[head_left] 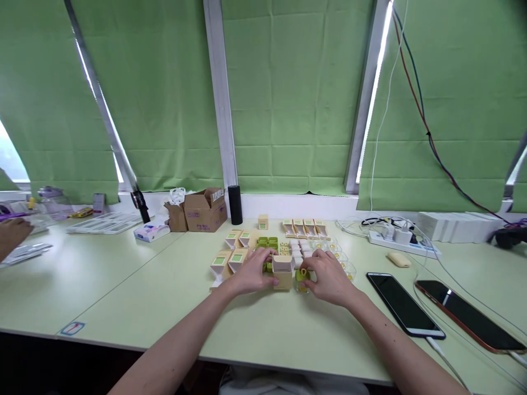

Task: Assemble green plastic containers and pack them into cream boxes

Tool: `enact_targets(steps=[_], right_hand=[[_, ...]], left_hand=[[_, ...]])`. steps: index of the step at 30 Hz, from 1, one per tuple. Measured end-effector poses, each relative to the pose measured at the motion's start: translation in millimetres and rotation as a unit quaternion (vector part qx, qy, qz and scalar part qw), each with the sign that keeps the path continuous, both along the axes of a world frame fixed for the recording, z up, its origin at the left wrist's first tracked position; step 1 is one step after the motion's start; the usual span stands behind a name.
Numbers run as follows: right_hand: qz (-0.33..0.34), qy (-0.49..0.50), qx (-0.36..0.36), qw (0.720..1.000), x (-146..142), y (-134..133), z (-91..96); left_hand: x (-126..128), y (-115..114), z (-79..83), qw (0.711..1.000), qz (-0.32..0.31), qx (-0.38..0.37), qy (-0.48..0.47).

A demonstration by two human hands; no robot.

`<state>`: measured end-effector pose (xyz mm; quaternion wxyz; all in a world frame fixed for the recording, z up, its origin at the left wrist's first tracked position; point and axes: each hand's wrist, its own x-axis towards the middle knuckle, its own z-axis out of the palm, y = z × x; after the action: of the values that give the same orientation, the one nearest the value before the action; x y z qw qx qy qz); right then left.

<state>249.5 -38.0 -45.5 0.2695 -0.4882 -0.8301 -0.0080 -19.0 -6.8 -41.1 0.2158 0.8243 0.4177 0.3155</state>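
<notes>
Left hand point(253, 274): fingers curled around the side of a small beige open-topped carton point(283, 272), holding it upright on the pale green counter point(263, 329). Right hand point(328, 280): narrow pinch on a small green-and-yellow round piece point(302, 276), low on the counter, just right of the carton and touching or nearly touching it; can't tell which.

Right of the hands: black smartphone point(403, 304) lying flat, then a second phone with a reddish-brown edge point(469, 323), both with cables attached.

Just behind the hands: beige cartons with green labels point(230, 260) on the left, green trays point(267, 242), small white pieces point(298, 249), clear plastic cups point(340, 258) on the right. Further back: a row of open beige cartons point(304, 227), pale yellow oval bar point(399, 259), white power strip point(401, 241).

At the sill: black cylinder point(235, 204), brown cardboard box point(205, 209). Another person's hand point(10, 236) at the far left edge. Green blinds point(288, 93) cover the windows.
</notes>
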Motion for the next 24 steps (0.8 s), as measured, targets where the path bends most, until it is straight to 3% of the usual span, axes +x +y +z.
enact_targets(steps=[8, 18, 24], right_hand=[[-0.02, -0.037, -0.035, 0.999, 8.2, -1.7, 5.5], [-0.035, -0.051, -0.05, 0.997, 6.7, -5.6, 11.2], [-0.027, -0.045, -0.041, 0.998, 7.2, -5.1, 9.1]], left_hand=[[6.0, -7.8, -4.7, 0.999, -0.019, -0.029, 0.041], [2.1, -12.5, 6.9, 0.982, -0.155, 0.045, -0.098], [4.4, -14.5, 4.2, 0.989, -0.119, 0.082, -0.044]])
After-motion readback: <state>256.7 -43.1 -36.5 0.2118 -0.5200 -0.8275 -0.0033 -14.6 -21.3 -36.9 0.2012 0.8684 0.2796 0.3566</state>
